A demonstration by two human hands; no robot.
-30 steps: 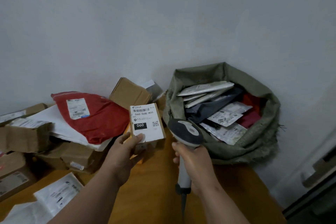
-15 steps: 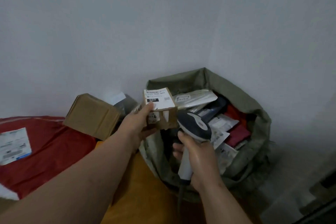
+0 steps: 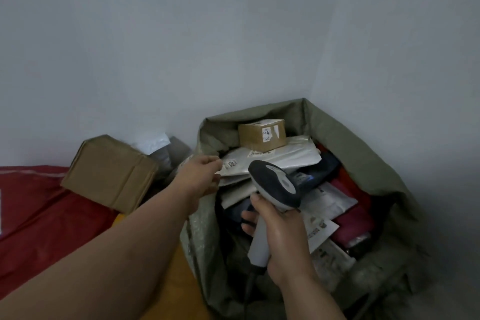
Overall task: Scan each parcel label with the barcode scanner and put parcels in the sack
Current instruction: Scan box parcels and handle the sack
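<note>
Now I see the small parcel point(image 3: 262, 137) atop the mailers inside the sack point(image 3: 363, 143). My left hand point(image 3: 201, 176), loosely curled and holding nothing, hovers at the sack's rim; my right hand point(image 3: 281, 239) grips the barcode scanner point(image 3: 272, 195) above the sack.

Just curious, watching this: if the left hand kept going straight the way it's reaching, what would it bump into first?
Most likely the white mailer bag lying on top in the green sack. The left hand points at its near edge, just short of it. The small cardboard box sits farther back, though depth is hard to judge.

A white mailer point(image 3: 272, 161) sticker point(image 3: 231, 164) reads "200".
</note>
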